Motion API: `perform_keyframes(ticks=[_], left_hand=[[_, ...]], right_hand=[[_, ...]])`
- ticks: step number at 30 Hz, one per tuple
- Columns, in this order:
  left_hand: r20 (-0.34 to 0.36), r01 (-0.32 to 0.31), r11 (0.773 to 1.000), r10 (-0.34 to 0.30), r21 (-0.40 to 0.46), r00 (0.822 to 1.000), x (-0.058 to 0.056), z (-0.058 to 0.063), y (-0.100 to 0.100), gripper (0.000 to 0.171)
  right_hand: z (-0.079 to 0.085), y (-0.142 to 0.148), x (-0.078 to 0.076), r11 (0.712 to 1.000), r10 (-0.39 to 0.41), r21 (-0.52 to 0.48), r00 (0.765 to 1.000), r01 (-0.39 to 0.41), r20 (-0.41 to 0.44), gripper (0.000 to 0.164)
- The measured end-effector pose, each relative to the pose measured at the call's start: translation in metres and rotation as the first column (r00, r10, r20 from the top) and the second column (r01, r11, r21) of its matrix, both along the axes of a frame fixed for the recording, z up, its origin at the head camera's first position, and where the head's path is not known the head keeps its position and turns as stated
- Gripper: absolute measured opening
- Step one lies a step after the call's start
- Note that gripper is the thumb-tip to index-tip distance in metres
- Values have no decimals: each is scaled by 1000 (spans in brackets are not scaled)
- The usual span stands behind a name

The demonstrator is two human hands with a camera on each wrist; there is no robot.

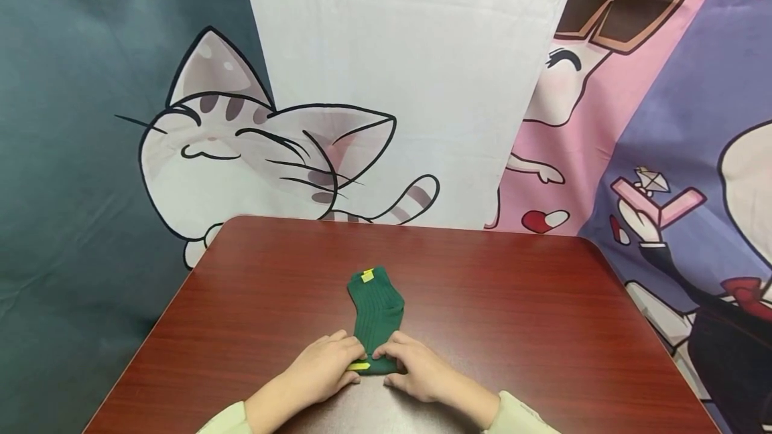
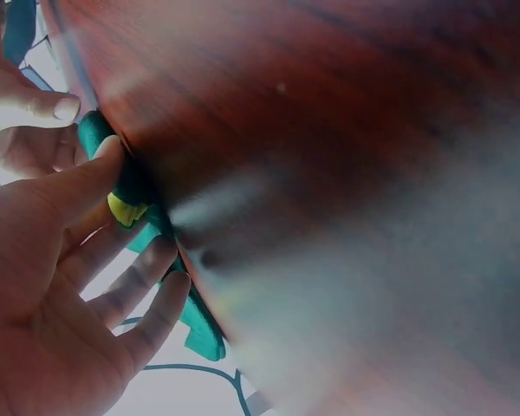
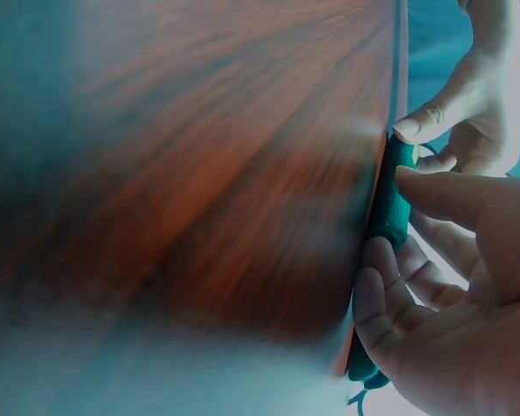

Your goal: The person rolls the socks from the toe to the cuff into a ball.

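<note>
A pair of dark green ribbed socks (image 1: 378, 320) lies lengthwise on the table, its far end carrying a small yellow patch (image 1: 367, 276). The near end is folded over into a thick edge, where a yellow strip (image 1: 360, 366) shows by the left fingers. My left hand (image 1: 328, 366) pinches the left side of this edge, thumb nearest me and fingers over the top. On the right side my right hand (image 1: 417, 368) pinches it the same way. The right wrist view shows the folded end as a rounded roll (image 3: 390, 208) between both thumbs and fingers.
The reddish-brown wooden table (image 1: 506, 300) spreads out on every side of the socks. Behind it hangs a cloth backdrop (image 1: 410, 72) printed with a cartoon cat and other figures. Pale green sleeves (image 1: 521, 414) cover the forearms.
</note>
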State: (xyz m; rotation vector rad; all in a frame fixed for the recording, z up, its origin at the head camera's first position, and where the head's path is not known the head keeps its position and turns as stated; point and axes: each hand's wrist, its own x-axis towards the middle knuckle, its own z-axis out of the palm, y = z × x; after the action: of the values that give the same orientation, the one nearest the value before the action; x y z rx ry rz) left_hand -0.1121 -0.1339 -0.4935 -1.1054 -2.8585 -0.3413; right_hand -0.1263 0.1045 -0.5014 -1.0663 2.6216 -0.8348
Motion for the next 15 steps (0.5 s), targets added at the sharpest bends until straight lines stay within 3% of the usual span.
perform_keyframes(ticks=[15], left_hand=[[13, -10, 1000, 10, -16, 1000, -4, -5, 2, 29]], right_hand=[[-5, -1, -6, 1000, -11, -17, 997, 12, 72, 38]])
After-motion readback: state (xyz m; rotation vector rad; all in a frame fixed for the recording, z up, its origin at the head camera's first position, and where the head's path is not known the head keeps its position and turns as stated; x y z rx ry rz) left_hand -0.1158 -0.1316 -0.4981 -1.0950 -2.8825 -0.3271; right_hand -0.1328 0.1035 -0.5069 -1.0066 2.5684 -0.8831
